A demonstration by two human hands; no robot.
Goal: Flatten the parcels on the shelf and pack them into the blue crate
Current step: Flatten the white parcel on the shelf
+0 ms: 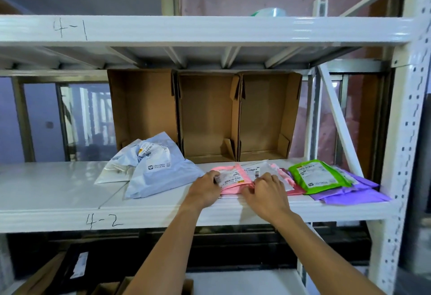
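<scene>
A flat pink plastic mailer with a white label (234, 187) lies on the white metal shelf marked 4-2 (58, 192), between both hands. The left grip (206, 189) curls its fingers over the mailer's left edge. The right grip (265, 191) pinches its right edge, fingers bent. A green mailer (317, 175) lies near, to the right.
</scene>
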